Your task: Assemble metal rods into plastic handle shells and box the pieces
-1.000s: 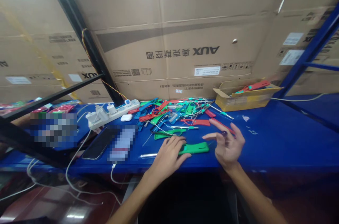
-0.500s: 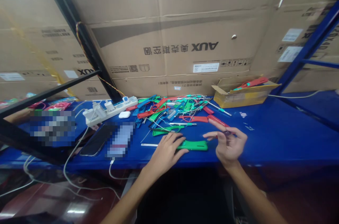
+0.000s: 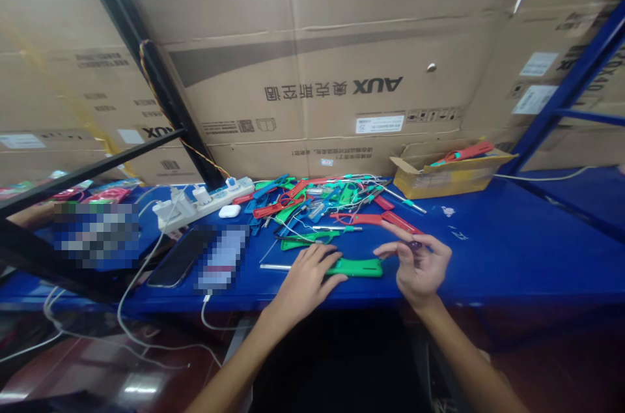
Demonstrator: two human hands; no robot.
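My left hand [image 3: 303, 276] presses a green long-nosed lighter [image 3: 362, 268] against the blue tabletop, its fingers closed around the middle. The lighter's metal tube [image 3: 274, 267] sticks out to the left, and its broad end faces right. Just beyond that end, my right hand [image 3: 424, 270] is raised with bent fingers, closed around a small dark purple piece [image 3: 415, 245]; most of it is hidden by the fingers, so its kind is unclear. Behind the hands lies a pile of red, green and blue lighter shells [image 3: 278, 207] with metal tubes and thin wires.
A yellow-taped carton [image 3: 444, 184] holding red lighter parts stands at the back right. On the left are a white power strip [image 3: 215, 201], a dark phone [image 3: 178, 258], a charging phone [image 3: 222, 260] and a white earbud case [image 3: 229, 211]. Another person's arm [image 3: 34, 212] shows at far left.
My right hand has shifted very slightly left, toward the lighter's broad end. My left hand and the green lighter have stayed in place.
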